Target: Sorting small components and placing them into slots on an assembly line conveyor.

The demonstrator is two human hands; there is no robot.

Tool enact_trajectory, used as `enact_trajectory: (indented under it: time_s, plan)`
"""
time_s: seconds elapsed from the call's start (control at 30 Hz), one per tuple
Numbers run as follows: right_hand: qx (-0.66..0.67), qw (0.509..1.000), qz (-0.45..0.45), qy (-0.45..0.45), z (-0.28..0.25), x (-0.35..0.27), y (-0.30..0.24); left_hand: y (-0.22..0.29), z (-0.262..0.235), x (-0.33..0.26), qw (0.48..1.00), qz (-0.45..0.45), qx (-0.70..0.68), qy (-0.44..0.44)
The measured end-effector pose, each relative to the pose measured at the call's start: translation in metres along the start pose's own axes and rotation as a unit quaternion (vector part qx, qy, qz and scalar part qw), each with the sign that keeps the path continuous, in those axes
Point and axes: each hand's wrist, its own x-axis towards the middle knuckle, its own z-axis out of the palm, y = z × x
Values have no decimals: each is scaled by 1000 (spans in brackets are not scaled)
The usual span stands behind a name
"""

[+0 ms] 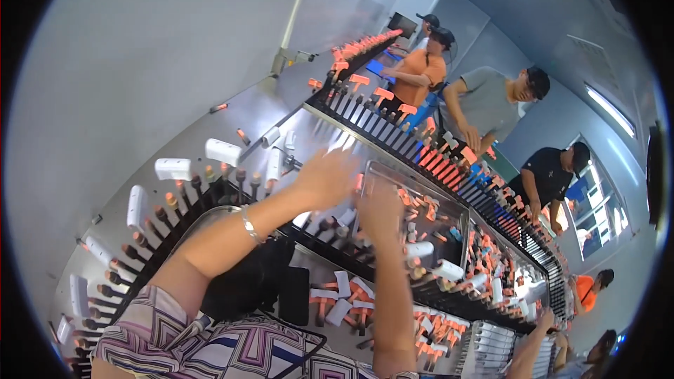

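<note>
My left hand [328,181], a silver bracelet on its wrist, reaches over the metal bench toward the middle. Close beside it is my right hand [380,212], over the near edge of a clear tray [372,165]. Both hands are smeared by motion and their fingers cannot be made out. A small orange piece [359,182] shows between them; whether a hand holds it is unclear. Behind my left hand a white, box-shaped part [274,164] stands upright. The tray holds loose orange parts [421,207], partly hidden by my right arm.
A curved black conveyor [167,230] with pegs carries white heads [138,207] around my left. Another black conveyor [372,122] carries orange T-shaped parts [384,94] along the far side. Co-workers [491,101] stand beyond it. White-and-orange parts [340,309] lie near my lap.
</note>
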Motion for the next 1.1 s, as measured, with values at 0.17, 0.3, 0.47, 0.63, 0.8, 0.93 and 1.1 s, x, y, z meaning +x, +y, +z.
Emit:
enact_trajectory:
  time_s: [0.17, 0.3, 0.47, 0.63, 0.8, 0.93, 1.1]
  plan:
    - [104, 994, -7, -24, 30, 5, -13, -21, 29, -18, 982, -75, 27, -173]
    - [173, 971, -68, 153, -33, -16, -21, -39, 14, -38, 985, -79, 52, -145]
    - [91, 966, -14, 241, -107, -24, 33, 25, -14, 3, 996, 17, -19, 86]
    - [107, 990, -13, -88, -3, -36, 79, 57, 59, 10, 994, 37, 17, -105]
    - [182, 981, -19, -59, 14, -26, 67, 42, 39, 13, 979, 6, 29, -203]
    - [206, 973, -80, 70, -16, -36, 54, 27, 41, -5, 981, -49, 37, -182]
    - [128, 973, -13, 189, -110, -35, 103, 80, 16, 38, 995, 41, -9, 95]
